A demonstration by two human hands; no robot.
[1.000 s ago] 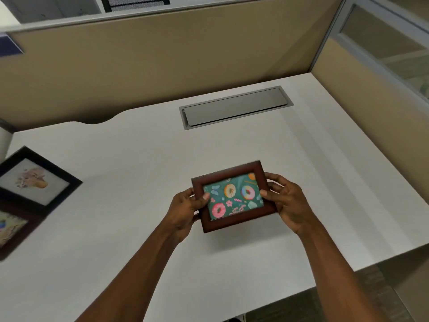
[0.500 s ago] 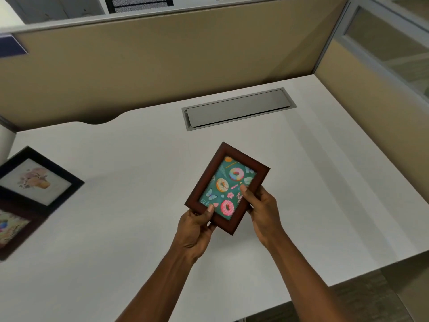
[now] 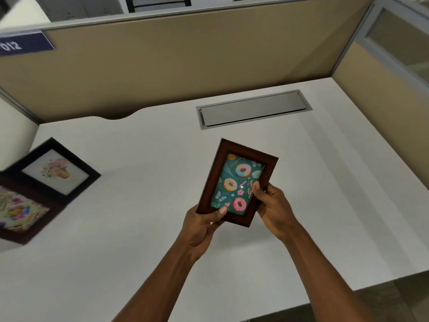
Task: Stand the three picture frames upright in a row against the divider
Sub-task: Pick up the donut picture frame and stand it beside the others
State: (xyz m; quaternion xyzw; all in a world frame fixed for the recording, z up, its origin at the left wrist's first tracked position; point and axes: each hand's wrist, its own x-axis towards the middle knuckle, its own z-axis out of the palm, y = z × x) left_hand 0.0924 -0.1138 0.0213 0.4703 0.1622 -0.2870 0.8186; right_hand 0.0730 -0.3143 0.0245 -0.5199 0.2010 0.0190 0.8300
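A brown wooden frame with a doughnut picture (image 3: 236, 182) is held above the white desk (image 3: 139, 240), turned to portrait and tilted. My left hand (image 3: 202, 226) grips its lower left corner, thumb on the glass. My right hand (image 3: 272, 209) grips its lower right edge. Two more frames lie flat at the desk's left: a black frame with a flower picture (image 3: 55, 169) and, overlapping its near side, a dark brown frame with a colourful picture (image 3: 21, 212). The tan divider (image 3: 185, 61) stands along the desk's far edge.
A grey cable hatch (image 3: 253, 109) is set into the desk near the divider. A second tan partition with glass (image 3: 390, 89) closes the right side. A blue number sign (image 3: 23, 44) hangs at the divider's top left. The desk's front edge drops off at lower right.
The doughnut frame has been turned from landscape to portrait in my hands and lifted a little. Both hands shifted to its lower end.
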